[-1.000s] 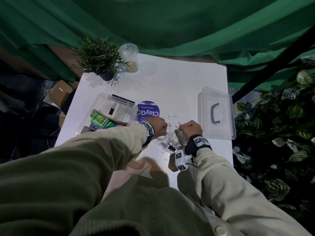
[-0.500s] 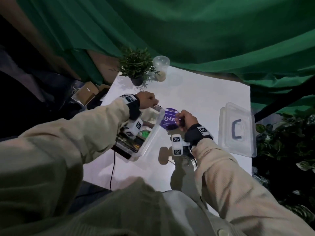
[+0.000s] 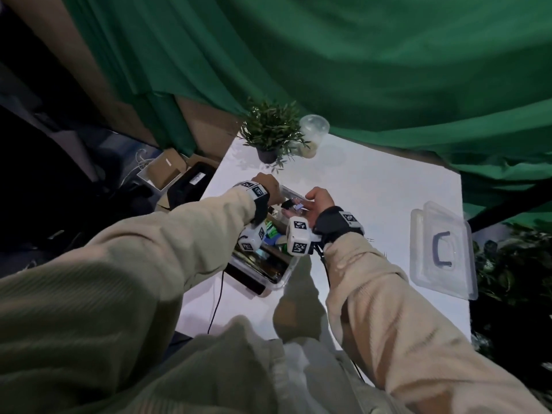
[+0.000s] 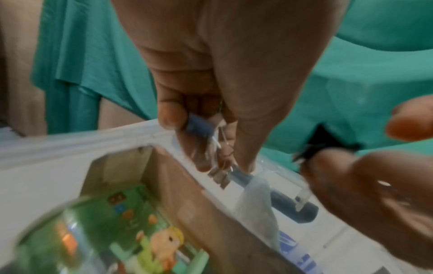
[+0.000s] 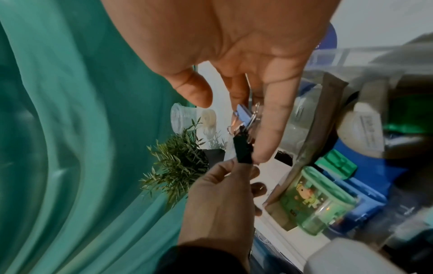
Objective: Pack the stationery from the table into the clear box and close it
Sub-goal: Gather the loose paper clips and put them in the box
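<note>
The clear box [image 3: 282, 280] stands at the table's left edge, open, with a green cartoon case [image 5: 314, 200], a blue pack and a white bottle [image 5: 360, 129] inside. Both hands hover over its far end. My left hand [image 3: 268, 191] [image 4: 203, 140] pinches a blue binder clip [image 4: 199, 126] and a few paper clips just above the rim. My right hand [image 3: 315, 201] [image 5: 243, 129] holds a blue binder clip [image 5: 243, 115], a black binder clip [image 5: 242, 150] and some wire clips between its fingers. The two hands almost touch. The clear lid [image 3: 442, 252] with its dark handle lies apart at the right.
A potted plant [image 3: 270, 135] and a plastic cup [image 3: 313, 135] stand at the table's far edge. Cardboard boxes [image 3: 162, 171] sit on the floor to the left, and foliage [image 3: 513, 264] lines the right side. A thin cable [image 3: 218, 297] hangs over the front edge.
Both hands left the paper clip pile at mid table and moved left, carrying clips, to above the box. The head view swung left too.
</note>
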`<state>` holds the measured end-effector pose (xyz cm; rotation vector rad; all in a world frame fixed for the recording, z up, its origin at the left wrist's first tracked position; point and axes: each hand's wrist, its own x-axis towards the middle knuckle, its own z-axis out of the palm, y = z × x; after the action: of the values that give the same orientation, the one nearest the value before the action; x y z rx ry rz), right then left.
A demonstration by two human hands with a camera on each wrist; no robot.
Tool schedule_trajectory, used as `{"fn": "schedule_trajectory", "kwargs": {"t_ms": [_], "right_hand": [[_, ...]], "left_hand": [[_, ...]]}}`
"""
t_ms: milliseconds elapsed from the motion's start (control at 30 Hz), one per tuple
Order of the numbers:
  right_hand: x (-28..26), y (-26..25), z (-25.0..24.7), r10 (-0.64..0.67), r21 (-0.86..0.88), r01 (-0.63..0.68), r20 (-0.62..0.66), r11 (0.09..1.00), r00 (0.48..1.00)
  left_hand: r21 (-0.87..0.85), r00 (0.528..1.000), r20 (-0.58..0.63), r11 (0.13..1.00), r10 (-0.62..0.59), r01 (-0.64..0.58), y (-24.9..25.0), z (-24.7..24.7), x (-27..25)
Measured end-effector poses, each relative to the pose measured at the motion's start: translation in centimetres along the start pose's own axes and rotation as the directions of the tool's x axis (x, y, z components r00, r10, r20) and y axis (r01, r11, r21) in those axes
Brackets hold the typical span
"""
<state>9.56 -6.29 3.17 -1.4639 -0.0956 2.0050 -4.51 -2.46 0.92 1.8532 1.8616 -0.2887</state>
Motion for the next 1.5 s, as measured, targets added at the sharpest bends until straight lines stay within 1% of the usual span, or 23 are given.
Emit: {"fn": "schedule_trajectory", "kwargs": {"t_ms": [100, 200, 267, 367, 400, 467, 567, 633, 667, 733, 800, 833, 867, 900, 933, 1033, 1100, 1133, 1167, 1233, 1300, 1400, 1500], "right_hand": [[1.1, 0.3, 0.9, -0.036, -0.071, 0.033, -0.039, 0.997, 0.999], [1.8, 0.6, 1.9, -0.087, -0.096, 0.084, -0.032, 0.992, 0.996], [1.5, 0.8, 2.4, -0.098, -0.108, 0.096, -0.019, 0.99, 0.995], [1.3, 1.0, 2.6, -0.1, -0.147, 0.1, 0.01, 0.984, 0.995], [1.5, 1.0, 2.5, -0.109, -0.158, 0.11, 0.015, 0.981, 0.994], [1.5, 0.9, 2.0, -0.153, -0.177, 0.149, -0.009, 0.973, 0.988], [0.6, 0.1, -0.1, -0.244, -0.228, 0.224, -0.064, 0.948, 0.968], [-0.1, -1.1, -3.0, -0.344, -0.279, 0.295, -0.148, 0.914, 0.927], [-0.2, -1.6, -5.1, -0.398, -0.318, 0.319, -0.223, 0.893, 0.89], [-0.3, -2.2, -9.7, -0.506, -0.466, 0.314, -0.375, 0.827, 0.776], [-0.3, -2.3, -14.3, -0.599, -0.657, 0.205, -0.456, 0.725, 0.658], [-0.3, -2.1, -16.3, -0.626, -0.734, 0.121, -0.467, 0.668, 0.624], [-0.3, -1.8, -18.1, -0.641, -0.783, 0.042, -0.475, 0.62, 0.602], [-0.4, -1.3, -19.5, -0.643, -0.811, -0.023, -0.481, 0.585, 0.596], [-0.5, -0.8, -20.7, -0.63, -0.824, -0.074, -0.484, 0.562, 0.607], [-0.3, 0.9, -23.8, -0.549, -0.833, -0.179, -0.491, 0.524, 0.677], [0.1, 1.7, -25.3, -0.512, -0.839, -0.205, -0.481, 0.503, 0.711], [0.2, 1.9, -25.9, -0.5, -0.841, -0.215, -0.479, 0.496, 0.721], [0.4, 2.0, -26.3, -0.497, -0.843, -0.22, -0.478, 0.49, 0.724], [0.7, 2.1, -26.9, -0.514, -0.848, -0.218, -0.476, 0.483, 0.713], [1.1, 1.9, -27.3, -0.54, -0.856, -0.211, -0.469, 0.471, 0.699], [1.6, 1.5, -27.7, -0.573, -0.881, -0.191, -0.433, 0.433, 0.696], [2.4, 1.1, -27.8, -0.59, -0.905, -0.188, -0.396, 0.382, 0.704]], "left_hand": [[-0.073, 0.998, -0.018, 0.996, 0.059, -0.06, -0.2, -0.4, 0.0], [-0.213, 0.997, -0.055, 0.975, 0.053, -0.064, -1.0, -0.7, 0.0], [-0.312, 0.994, -0.096, 0.947, 0.043, -0.071, -1.8, -0.6, 0.3], [-0.389, 0.985, -0.172, 0.916, 0.034, -0.099, -2.8, -0.3, 0.7], [-0.385, 0.982, -0.186, 0.916, 0.042, -0.112, -2.9, -0.4, 0.7], [-0.314, 0.973, -0.224, 0.942, 0.048, -0.119, -2.6, -0.7, 0.6], [-0.193, 0.94, -0.33, 0.969, 0.085, -0.155, -0.5, -1.0, 0.2], [-0.156, 0.917, -0.367, 0.961, 0.158, -0.229, 1.8, -1.2, -0.1], [-0.137, 0.904, -0.376, 0.952, 0.204, -0.272, 3.2, -1.1, -0.3], [-0.104, 0.887, -0.358, 0.932, 0.291, -0.348, 6.3, -0.6, -0.5], [-0.088, 0.881, -0.292, 0.907, 0.373, -0.413, 9.9, 0.7, -0.8], [-0.073, 0.878, -0.249, 0.896, 0.409, -0.438, 11.7, 1.6, -1.0], [-0.054, 0.875, -0.199, 0.887, 0.44, -0.458, 13.3, 2.7, -1.2], [-0.033, 0.876, -0.14, 0.882, 0.462, -0.47, 14.8, 3.8, -1.1], [-0.006, 0.876, -0.082, 0.879, 0.475, -0.477, 15.9, 5.0, -0.9], [0.118, 0.868, 0.093, 0.86, 0.488, -0.497, 18.1, 8.7, 0.6], [0.251, 0.841, 0.248, 0.807, 0.48, -0.534, 19.0, 10.7, 1.9], [0.306, 0.83, 0.291, 0.776, 0.476, -0.552, 19.3, 11.4, 2.3], [0.338, 0.823, 0.299, 0.753, 0.482, -0.564, 19.5, 11.8, 2.5], [0.366, 0.807, 0.273, 0.72, 0.523, -0.59, 19.9, 12.6, 3.0], [0.394, 0.782, 0.256, 0.677, 0.569, -0.622, 20.2, 13.3, 3.3], [0.449, 0.748, 0.264, 0.609, 0.609, -0.654, 20.7, 14.3, 3.5], [0.433, 0.759, 0.268, 0.63, 0.593, -0.645, 20.8, 14.9, 3.6]]}}
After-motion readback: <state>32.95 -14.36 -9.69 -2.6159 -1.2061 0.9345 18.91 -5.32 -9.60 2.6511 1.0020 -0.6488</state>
